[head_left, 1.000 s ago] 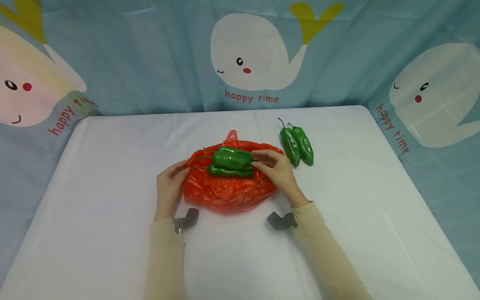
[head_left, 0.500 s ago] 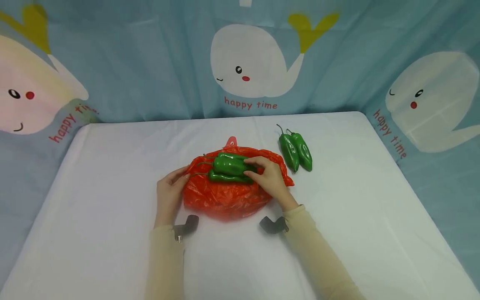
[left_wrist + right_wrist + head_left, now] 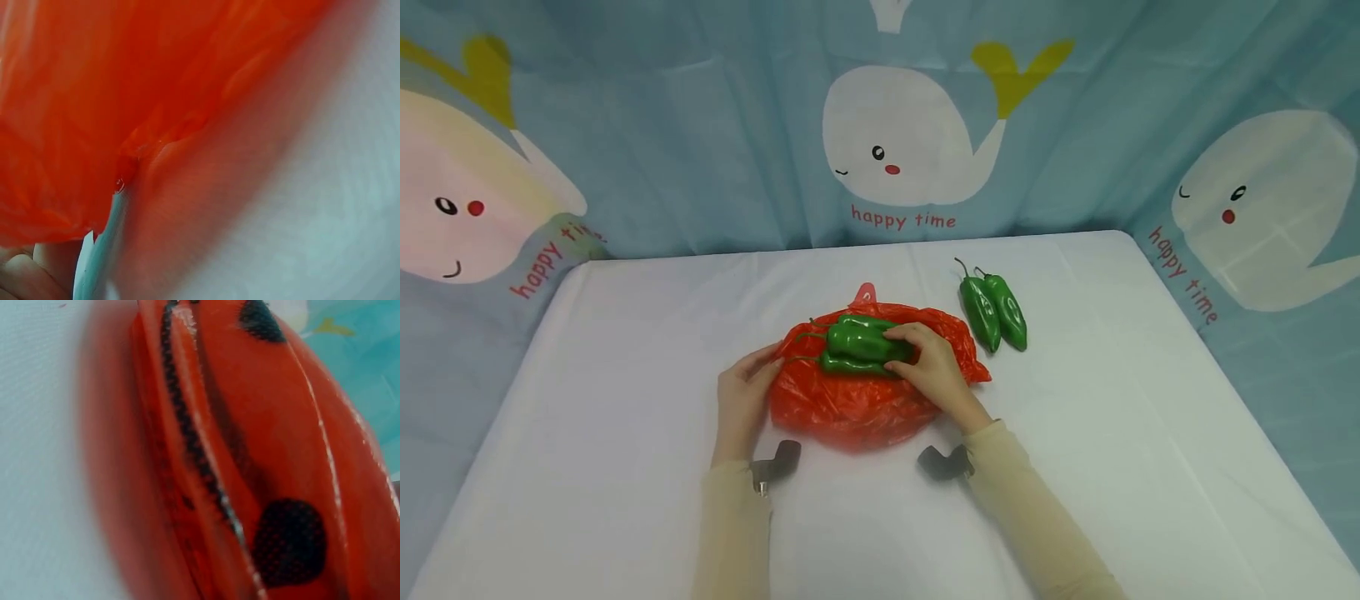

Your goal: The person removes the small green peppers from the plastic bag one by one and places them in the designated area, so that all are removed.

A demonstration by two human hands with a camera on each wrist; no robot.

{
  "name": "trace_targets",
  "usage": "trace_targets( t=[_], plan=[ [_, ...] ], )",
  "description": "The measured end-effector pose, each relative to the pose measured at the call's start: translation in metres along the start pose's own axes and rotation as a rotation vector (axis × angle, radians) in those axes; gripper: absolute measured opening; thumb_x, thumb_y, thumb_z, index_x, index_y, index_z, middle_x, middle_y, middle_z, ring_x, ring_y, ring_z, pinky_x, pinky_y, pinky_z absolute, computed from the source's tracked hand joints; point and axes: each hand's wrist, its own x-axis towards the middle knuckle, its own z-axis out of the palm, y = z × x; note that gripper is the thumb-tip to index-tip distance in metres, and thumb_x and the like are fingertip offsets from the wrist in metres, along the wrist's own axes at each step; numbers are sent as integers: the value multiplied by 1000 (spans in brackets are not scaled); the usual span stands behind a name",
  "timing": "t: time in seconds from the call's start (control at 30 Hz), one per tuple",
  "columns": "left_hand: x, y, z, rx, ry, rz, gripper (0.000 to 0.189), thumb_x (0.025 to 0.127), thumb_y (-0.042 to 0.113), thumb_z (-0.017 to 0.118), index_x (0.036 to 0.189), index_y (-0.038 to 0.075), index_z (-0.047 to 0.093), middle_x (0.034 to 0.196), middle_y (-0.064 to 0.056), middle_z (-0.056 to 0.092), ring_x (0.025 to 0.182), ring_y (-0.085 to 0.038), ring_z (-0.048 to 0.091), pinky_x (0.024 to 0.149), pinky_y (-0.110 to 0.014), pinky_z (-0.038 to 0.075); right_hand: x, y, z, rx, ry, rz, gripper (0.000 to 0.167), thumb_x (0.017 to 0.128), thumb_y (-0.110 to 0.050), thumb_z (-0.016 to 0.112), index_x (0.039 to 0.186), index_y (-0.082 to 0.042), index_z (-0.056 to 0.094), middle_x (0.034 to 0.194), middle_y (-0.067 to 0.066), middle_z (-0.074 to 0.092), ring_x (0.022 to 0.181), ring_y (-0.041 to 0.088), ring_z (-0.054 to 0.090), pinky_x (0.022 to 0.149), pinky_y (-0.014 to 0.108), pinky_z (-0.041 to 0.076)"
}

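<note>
In the head view a crumpled red plastic bag (image 3: 850, 408) lies on the table, its loop handle at the far side. Three green peppers (image 3: 853, 340) rest side by side on it, stems to the left. With thumb and fingers, my right hand (image 3: 934, 367) grips the right end of the middle pepper. My left hand (image 3: 743, 396) pinches the bag's left edge, beside the stems. Red plastic (image 3: 94, 94) fills much of the left wrist view, with fingers (image 3: 31, 275) at the lower left. Black marks show on the bag (image 3: 250, 394) in the right wrist view.
Two more green peppers (image 3: 992, 312) lie together on the white-covered table (image 3: 1112, 417), beyond the bag to the right. A blue curtain (image 3: 737, 150) with whale prints hangs along the back and sides.
My right hand has moved left, further over the peppers' right ends, and the bag's right corner now shows outside it. My left hand stays at the bag's edge. The head view has tilted upward.
</note>
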Motion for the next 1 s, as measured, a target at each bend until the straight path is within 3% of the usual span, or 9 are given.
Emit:
trace_targets(
  t=[1.0],
  plan=[
    [2,4,3,-4,24,-14,32,93,21,61,123,12,64,119,-6,65,115,-14,54,101,-30,40,3,8,1,42,47,-2,38,79,-11,77,114,-2,65,115,10,64,108,24,58,94,37,47]
  ],
)
